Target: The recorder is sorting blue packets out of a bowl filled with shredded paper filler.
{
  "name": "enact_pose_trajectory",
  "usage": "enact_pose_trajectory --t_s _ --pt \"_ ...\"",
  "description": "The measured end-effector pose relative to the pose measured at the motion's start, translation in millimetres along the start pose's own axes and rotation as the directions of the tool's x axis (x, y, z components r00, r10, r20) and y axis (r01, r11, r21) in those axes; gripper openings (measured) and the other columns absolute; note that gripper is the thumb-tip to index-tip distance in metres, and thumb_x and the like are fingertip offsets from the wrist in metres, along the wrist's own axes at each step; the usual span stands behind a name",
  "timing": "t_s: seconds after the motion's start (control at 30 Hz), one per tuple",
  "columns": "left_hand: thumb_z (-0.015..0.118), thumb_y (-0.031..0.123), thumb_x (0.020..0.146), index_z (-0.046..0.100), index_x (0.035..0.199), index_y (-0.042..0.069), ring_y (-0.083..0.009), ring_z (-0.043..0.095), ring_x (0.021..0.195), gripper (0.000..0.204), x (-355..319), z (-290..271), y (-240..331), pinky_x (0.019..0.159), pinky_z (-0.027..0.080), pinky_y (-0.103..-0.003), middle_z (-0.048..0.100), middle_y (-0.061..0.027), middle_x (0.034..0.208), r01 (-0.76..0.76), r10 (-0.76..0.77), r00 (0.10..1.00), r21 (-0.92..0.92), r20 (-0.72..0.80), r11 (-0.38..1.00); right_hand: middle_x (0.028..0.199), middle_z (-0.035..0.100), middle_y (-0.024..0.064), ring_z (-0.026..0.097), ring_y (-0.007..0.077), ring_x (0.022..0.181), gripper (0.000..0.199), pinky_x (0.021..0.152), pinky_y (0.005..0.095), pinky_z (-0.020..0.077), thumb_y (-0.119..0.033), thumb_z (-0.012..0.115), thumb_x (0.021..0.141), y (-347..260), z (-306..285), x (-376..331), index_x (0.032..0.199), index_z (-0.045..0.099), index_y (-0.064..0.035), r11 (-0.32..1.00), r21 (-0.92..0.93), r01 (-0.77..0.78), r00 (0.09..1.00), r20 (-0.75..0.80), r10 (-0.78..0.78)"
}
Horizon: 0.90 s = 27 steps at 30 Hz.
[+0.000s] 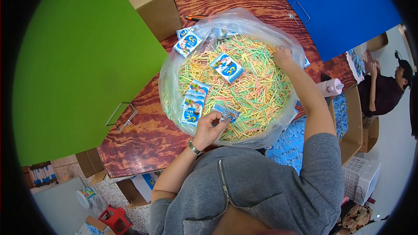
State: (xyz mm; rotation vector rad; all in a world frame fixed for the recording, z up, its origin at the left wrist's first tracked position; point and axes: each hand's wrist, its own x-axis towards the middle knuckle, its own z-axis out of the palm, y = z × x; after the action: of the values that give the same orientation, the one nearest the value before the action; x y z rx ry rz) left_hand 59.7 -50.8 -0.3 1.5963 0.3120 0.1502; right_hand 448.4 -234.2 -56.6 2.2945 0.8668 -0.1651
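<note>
Pastel pink, yellow and green thin sticks (261,91) fill the wide clear plastic bag (168,93) on the red-brown table (143,141). Your left hand (210,129) pinches a small blue-and-white packet (227,113) over them; your right hand (284,56) is at their right edge, its grip I cannot tell.
</note>
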Motion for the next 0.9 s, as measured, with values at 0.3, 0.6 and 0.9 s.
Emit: enact_pose_trajectory --t_s 0.3,0.6,0.9 --pt "0.069 0.009 0.088 0.063 0.083 0.000 -0.0039 0.057 0.064 0.012 10 -6 -2 0.057 0.046 -0.021 0.065 -0.0001 0.072 0.075 -0.074 0.997 -0.077 0.010 0.994 0.105 0.060 0.0115 0.056 0.0289 0.109 0.022 0.082 0.0410 0.0528 -0.016 0.051 0.088 35 -49 -51 0.096 0.067 -0.0032 0.957 0.178 0.230 0.945 -0.274 -0.176" --pt "0.074 0.013 0.081 0.066 0.085 0.001 -0.0163 0.063 0.063 0.014 36 -5 13 0.056 0.047 -0.029 0.067 -0.0083 0.074 -0.061 0.115 0.970 0.246 -0.213 0.967 0.070 0.056 0.0037 0.058 0.0115 0.063 0.033 0.057 0.0290 0.0474 -0.034 0.040 0.104 21 -150 -140 0.091 0.050 -0.0051 0.183 0.967 0.177 0.852 -0.057 -0.520" --pt "0.078 0.014 0.078 0.060 0.078 0.001 -0.0101 0.054 0.056 0.022 39 -10 16 0.051 0.043 -0.026 0.060 -0.0056 0.067 -0.122 0.257 0.910 0.380 -0.326 0.917 0.075 0.057 0.0219 0.059 0.0412 0.075 0.023 0.070 0.0494 0.0445 -0.024 0.048 0.098 -29 -209 -183 0.101 0.047 -0.0012 0.280 0.769 0.574 0.738 -0.338 -0.584"
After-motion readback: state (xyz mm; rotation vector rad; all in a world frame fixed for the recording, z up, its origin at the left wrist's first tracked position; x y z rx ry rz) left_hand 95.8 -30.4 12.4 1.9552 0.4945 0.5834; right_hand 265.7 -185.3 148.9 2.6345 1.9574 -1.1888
